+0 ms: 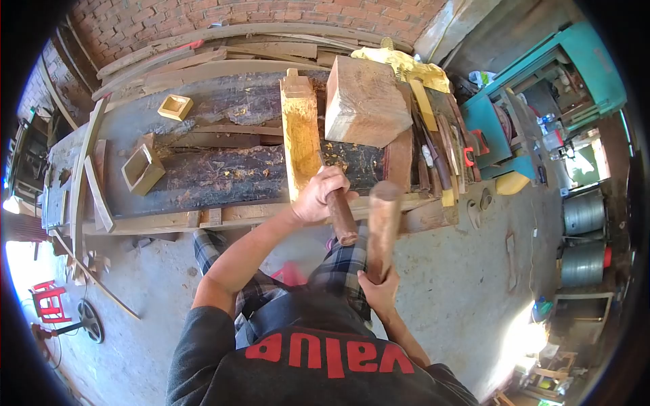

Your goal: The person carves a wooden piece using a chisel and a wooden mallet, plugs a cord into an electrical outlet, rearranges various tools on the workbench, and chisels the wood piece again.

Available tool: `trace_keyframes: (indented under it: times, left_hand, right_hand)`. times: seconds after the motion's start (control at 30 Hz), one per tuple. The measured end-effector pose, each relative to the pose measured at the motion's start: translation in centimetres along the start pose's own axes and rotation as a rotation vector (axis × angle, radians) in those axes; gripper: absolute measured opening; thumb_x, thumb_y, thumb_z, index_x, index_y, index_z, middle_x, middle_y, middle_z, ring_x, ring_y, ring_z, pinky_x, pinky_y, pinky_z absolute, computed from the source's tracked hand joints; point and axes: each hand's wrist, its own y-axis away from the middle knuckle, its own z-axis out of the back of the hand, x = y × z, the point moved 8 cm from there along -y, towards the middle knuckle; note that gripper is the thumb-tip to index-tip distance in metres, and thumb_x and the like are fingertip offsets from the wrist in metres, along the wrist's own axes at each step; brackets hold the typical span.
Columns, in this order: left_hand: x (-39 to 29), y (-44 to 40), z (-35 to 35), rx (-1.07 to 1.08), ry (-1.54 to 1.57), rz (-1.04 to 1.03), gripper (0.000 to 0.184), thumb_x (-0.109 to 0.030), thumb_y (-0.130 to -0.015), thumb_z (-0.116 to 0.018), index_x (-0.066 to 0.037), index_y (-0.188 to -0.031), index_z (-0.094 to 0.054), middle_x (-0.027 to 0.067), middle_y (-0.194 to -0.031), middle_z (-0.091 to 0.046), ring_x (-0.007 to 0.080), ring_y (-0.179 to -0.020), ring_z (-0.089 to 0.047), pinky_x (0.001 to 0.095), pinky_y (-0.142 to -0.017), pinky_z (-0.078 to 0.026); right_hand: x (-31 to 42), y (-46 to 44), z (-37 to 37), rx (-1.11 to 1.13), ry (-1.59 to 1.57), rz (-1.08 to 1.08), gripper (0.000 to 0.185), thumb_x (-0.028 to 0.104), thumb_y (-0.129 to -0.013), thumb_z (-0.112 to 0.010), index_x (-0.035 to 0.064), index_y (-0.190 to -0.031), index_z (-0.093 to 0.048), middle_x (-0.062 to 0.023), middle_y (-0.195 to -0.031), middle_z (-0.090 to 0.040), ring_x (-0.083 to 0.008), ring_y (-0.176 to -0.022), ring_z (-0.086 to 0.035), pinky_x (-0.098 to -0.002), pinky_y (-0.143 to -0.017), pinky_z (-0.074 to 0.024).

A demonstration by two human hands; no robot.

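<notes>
My left hand (325, 193) is closed round the wooden handle of a chisel (341, 220), whose blade end meets the hollowed yellow wood piece (302, 128). That piece lies across the dark workbench (230, 169), its near end partly hidden by my hand. In my right hand (380, 292), lower and to the right, a round wooden mallet (384, 230) stands upright, slightly blurred, its top apart from the chisel handle. A large wood block (365, 105) rests just right of the yellow piece.
Two hollow wooden boxes (175, 107) (143, 169) sit on the bench's left part. Several hand tools (439, 152) lie at its right end. Long boards (271, 51) line the brick wall. A teal machine (487, 128) stands right, a red stool (49, 302) lower left.
</notes>
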Motion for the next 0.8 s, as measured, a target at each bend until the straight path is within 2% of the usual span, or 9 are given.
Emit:
trace_keyframes:
  times: [0.07,0.1,0.2,0.23,0.3,0.43,0.57,0.73,0.8]
  left_hand:
    - [0.1,-0.8,0.7,0.010,-0.027,0.001,0.031,-0.015,-0.075,-0.080,-0.009,-0.078,-0.050,0.0049,-0.072,-0.053,0.0265,-0.072,-0.053,0.0374,-0.068,-0.039]
    - [-1.0,1.1,-1.8,-0.028,0.047,0.082,0.031,-0.015,-0.075,-0.080,-0.009,-0.078,-0.050,0.0049,-0.072,-0.053,0.0265,-0.072,-0.053,0.0374,-0.068,-0.039]
    - [-0.4,-0.2,-0.7,-0.002,-0.005,0.044,0.029,-0.013,-0.075,-0.079,-0.009,-0.078,-0.051,0.0050,-0.072,-0.053,0.0273,-0.070,-0.053,0.0374,-0.067,-0.040]
    - [-0.3,0.0,-0.9,0.000,0.002,0.038,0.029,-0.013,-0.075,-0.079,-0.009,-0.078,-0.051,0.0050,-0.072,-0.053,0.0273,-0.070,-0.053,0.0374,-0.067,-0.040]
    - [0.0,0.5,-0.9,-0.013,0.014,0.059,0.028,-0.019,-0.079,-0.076,-0.009,-0.079,-0.050,0.0083,-0.074,-0.053,0.0314,-0.074,-0.054,0.0402,-0.067,-0.039]
    - [0.2,-0.3,-1.1,0.026,0.013,0.082,0.027,-0.020,-0.079,-0.076,-0.008,-0.078,-0.051,0.0083,-0.073,-0.053,0.0314,-0.074,-0.054,0.0404,-0.067,-0.039]
    - [-0.4,-0.8,-1.9,0.035,-0.050,-0.007,0.031,-0.014,-0.075,-0.079,-0.010,-0.078,-0.049,0.0050,-0.071,-0.053,0.0292,-0.071,-0.054,0.0387,-0.068,-0.040]
    - [-0.1,-0.8,-2.3,0.023,-0.057,0.042,0.031,-0.015,-0.075,-0.080,-0.010,-0.078,-0.049,0.0056,-0.073,-0.054,0.0293,-0.073,-0.054,0.0385,-0.069,-0.040]
    - [0.0,-1.1,-2.3,0.032,-0.056,0.073,0.029,-0.016,-0.076,-0.079,-0.009,-0.079,-0.051,0.0071,-0.075,-0.055,0.0305,-0.074,-0.054,0.0395,-0.069,-0.040]
  right_hand:
    - [-1.3,0.1,0.6,-0.226,-0.237,-0.002,0.020,0.006,-0.082,-0.071,0.0009,-0.092,-0.054,-0.0045,-0.071,-0.057,-0.0152,-0.066,-0.053,-0.0277,-0.066,-0.0445]
    - [-0.9,3.0,4.1,-0.185,-0.152,-0.070,0.020,0.006,-0.082,-0.071,0.0009,-0.092,-0.054,-0.0045,-0.071,-0.057,-0.0152,-0.066,-0.053,-0.0277,-0.066,-0.0445]
    - [3.8,1.6,1.6,-0.030,0.478,0.310,0.016,0.002,-0.079,-0.071,0.0024,-0.085,-0.056,-0.0061,-0.072,-0.056,-0.0131,-0.071,-0.054,-0.0293,-0.064,-0.0446]
    - [3.9,1.5,1.4,-0.037,0.483,0.307,0.016,0.002,-0.079,-0.071,0.0024,-0.085,-0.056,-0.0061,-0.072,-0.056,-0.0131,-0.071,-0.054,-0.0293,-0.064,-0.0446]
    - [2.6,0.3,1.7,-0.150,-0.055,0.030,0.017,0.001,-0.080,-0.070,0.0046,-0.081,-0.053,-0.0043,-0.069,-0.051,-0.0128,-0.065,-0.049,-0.0296,-0.062,-0.0433]
    - [1.4,1.5,3.1,-0.175,-0.239,-0.050,0.025,0.004,-0.076,-0.073,-0.0024,-0.095,-0.059,-0.0071,-0.079,-0.060,-0.0171,-0.072,-0.056,-0.0325,-0.069,-0.0469]
    - [1.1,0.5,1.8,-0.127,0.069,0.239,0.033,0.012,-0.069,-0.077,-0.0045,-0.092,-0.059,-0.0164,-0.077,-0.066,-0.0261,-0.071,-0.067,-0.0345,-0.065,-0.0510]
    - [1.1,1.8,2.8,-0.117,-0.034,0.007,0.034,0.013,-0.068,-0.076,-0.0030,-0.094,-0.060,-0.0175,-0.080,-0.066,-0.0281,-0.074,-0.067,-0.0368,-0.068,-0.0515]
    - [2.4,2.8,2.5,-0.074,0.237,0.428,0.036,0.013,-0.072,-0.078,-0.0049,-0.099,-0.061,-0.0125,-0.080,-0.065,-0.0157,-0.074,-0.061,-0.0337,-0.066,-0.0493]
